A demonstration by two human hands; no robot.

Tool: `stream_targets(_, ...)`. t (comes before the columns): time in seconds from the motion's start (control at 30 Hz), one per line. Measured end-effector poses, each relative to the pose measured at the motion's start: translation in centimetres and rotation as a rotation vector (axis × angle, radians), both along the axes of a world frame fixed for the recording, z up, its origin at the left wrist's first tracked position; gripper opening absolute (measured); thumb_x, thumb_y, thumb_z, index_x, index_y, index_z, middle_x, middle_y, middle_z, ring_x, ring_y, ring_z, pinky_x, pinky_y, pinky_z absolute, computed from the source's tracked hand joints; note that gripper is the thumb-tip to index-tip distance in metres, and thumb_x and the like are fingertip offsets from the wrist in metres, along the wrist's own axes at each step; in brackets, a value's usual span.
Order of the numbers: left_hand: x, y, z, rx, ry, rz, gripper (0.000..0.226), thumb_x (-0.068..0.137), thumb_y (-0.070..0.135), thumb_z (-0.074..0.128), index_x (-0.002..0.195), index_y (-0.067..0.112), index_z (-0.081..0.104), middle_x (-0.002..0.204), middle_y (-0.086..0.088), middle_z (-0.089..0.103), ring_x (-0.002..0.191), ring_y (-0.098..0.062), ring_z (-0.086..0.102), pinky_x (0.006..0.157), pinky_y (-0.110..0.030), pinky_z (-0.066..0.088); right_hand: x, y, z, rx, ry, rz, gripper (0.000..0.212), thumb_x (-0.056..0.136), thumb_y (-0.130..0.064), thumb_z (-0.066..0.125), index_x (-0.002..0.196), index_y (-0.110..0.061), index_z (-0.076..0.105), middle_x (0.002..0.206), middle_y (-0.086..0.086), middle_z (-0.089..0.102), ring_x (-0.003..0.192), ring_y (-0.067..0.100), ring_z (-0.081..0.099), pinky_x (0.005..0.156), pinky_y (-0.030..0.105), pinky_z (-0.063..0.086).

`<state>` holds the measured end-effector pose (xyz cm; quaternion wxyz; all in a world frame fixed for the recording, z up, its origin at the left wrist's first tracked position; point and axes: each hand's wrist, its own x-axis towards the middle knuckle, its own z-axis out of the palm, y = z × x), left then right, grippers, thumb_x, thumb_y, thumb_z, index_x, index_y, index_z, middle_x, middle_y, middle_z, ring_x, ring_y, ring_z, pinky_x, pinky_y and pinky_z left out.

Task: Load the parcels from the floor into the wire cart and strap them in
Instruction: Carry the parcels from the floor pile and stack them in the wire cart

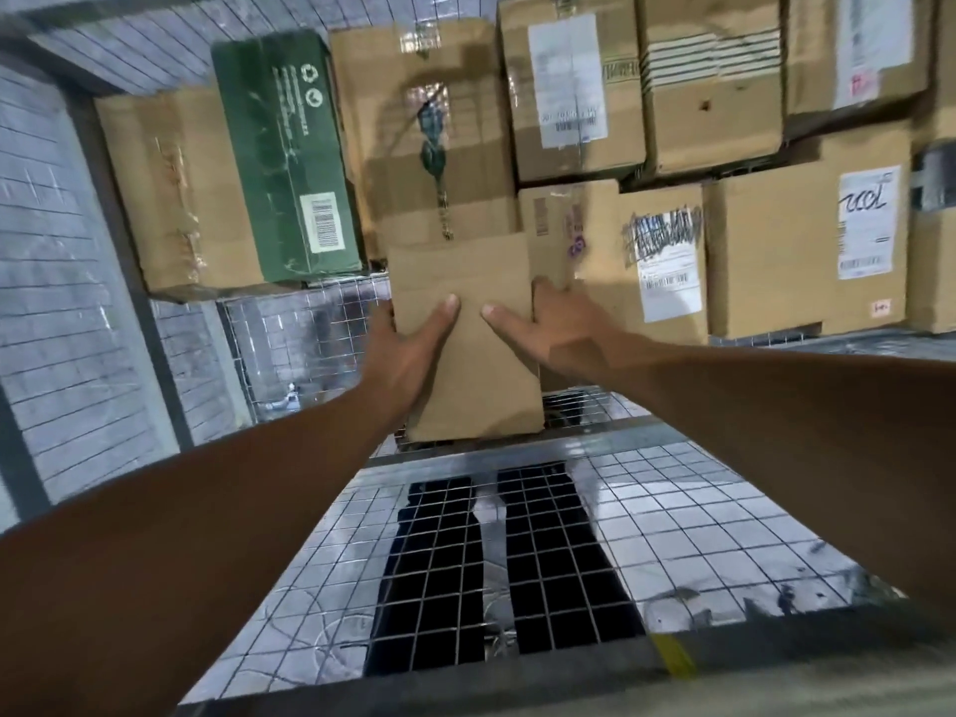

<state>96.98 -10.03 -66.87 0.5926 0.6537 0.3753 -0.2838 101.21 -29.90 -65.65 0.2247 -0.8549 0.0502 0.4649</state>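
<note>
I hold a plain brown cardboard parcel [465, 354] over the wire cart [646, 509], its far end against the stacked boxes. My left hand [408, 349] grips its left edge, thumb on top. My right hand [558, 328] grips its right edge, thumb lying across the top face. Inside the cart stand several parcels: a green box [284, 157], a taped brown box [434, 132] and labelled brown boxes [802, 251] to the right.
The cart's wire mesh front panel [465, 561] lies below my arms, my dark trouser legs showing through it. A mesh side wall [67, 282] rises on the left. A gap of mesh floor [310, 344] shows left of the held parcel.
</note>
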Motion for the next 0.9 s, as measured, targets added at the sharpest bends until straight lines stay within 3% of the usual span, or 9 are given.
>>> stream_targets(0.23,-1.3,-0.5,-4.5,0.026,0.007,0.067,0.087,0.068,0.060,0.087,0.139,0.019,0.055,0.123,0.002,0.074,0.111,-0.017,0.073,0.095,-0.044,0.060,-0.2,-0.2,-3.9,-0.274,-0.409,0.319,0.112,0.074,-0.096,0.023,0.151,-0.017,0.037,0.148,0.018,0.044,0.133,0.039,0.044,0.110,0.054,0.032)
stream_targets(0.3,-1.6,-0.6,-5.6,0.082,0.004,0.054,0.089,0.068,0.060,0.087,0.139,0.021,0.053,0.119,0.007,0.073,0.105,-0.006,0.072,0.090,-0.030,0.059,-0.4,-0.6,-5.1,-0.313,-0.445,0.395,0.117,0.075,-0.097,0.023,0.161,-0.018,0.024,0.161,0.017,0.032,0.148,0.039,0.030,0.120,0.060,0.020)
stream_targets(0.37,-1.6,-1.0,-6.8,0.123,-0.008,0.063,0.084,0.075,0.052,0.088,0.142,0.018,0.049,0.110,0.015,0.070,0.088,0.015,0.067,0.072,-0.008,0.054,-0.7,-1.0,-6.1,-0.336,-0.447,0.440,0.111,0.081,-0.093,0.019,0.166,-0.022,0.008,0.171,0.015,0.013,0.158,0.036,0.011,0.122,0.065,0.009)
stream_targets(0.47,-1.6,-1.7,-7.9,0.183,0.000,0.052,0.080,0.082,0.048,0.085,0.144,0.017,0.045,0.103,0.021,0.063,0.075,0.025,0.060,0.057,0.004,0.042,-1.2,-1.0,-7.0,-0.351,-0.474,0.468,0.100,0.089,-0.085,0.018,0.166,-0.023,0.004,0.172,0.018,0.005,0.158,0.040,0.005,0.120,0.069,0.011)
stream_targets(0.57,-1.7,-1.6,-8.5,0.154,0.023,0.078,0.084,0.081,0.047,0.086,0.146,0.017,0.043,0.114,0.013,0.068,0.095,0.008,0.066,0.064,-0.004,0.050,-1.2,-0.8,-6.9,-0.356,-0.466,0.487,0.098,0.091,-0.083,0.018,0.166,-0.022,0.003,0.172,0.020,0.003,0.157,0.043,0.006,0.118,0.071,0.014)
stream_targets(0.63,-1.6,-1.3,-8.5,0.132,0.041,0.070,0.088,0.079,0.048,0.087,0.148,0.019,0.041,0.124,0.006,0.069,0.108,-0.008,0.069,0.083,-0.020,0.059,-1.1,-0.9,-6.8,-0.354,-0.444,0.485,0.097,0.091,-0.083,0.019,0.166,-0.023,0.002,0.173,0.018,0.000,0.157,0.041,0.004,0.118,0.070,0.014)
stream_targets(0.73,-0.3,-1.1,-6.7,0.175,0.115,0.052,0.102,0.075,0.052,0.089,0.155,0.020,0.033,0.145,-0.004,0.057,0.128,-0.024,0.060,0.109,-0.047,0.050,-0.2,-0.8,-5.6,-0.299,-0.357,0.451,0.094,0.092,-0.081,0.028,0.165,-0.031,-0.002,0.174,0.011,-0.004,0.159,0.036,-0.002,0.121,0.065,0.012)
stream_targets(0.8,1.0,-1.1,-3.5,0.297,0.143,-0.055,0.109,0.077,0.057,0.084,0.162,0.023,0.024,0.162,-0.007,0.035,0.145,-0.029,0.043,0.119,-0.051,0.040,0.7,-1.0,-3.3,-0.224,-0.278,0.389,0.091,0.093,-0.077,0.037,0.165,-0.034,0.001,0.174,0.006,0.001,0.159,0.034,0.001,0.123,0.062,0.016)
stream_targets(0.9,2.5,-0.7,3.8,0.393,-0.019,-0.358,0.100,0.085,0.057,0.077,0.164,0.030,0.021,0.172,-0.005,0.014,0.155,-0.028,0.024,0.124,-0.040,0.024,1.9,-1.0,2.4,-0.132,-0.160,0.226,0.089,0.094,-0.070,0.048,0.165,-0.033,0.009,0.173,0.006,0.007,0.158,0.034,0.005,0.122,0.057,0.017)
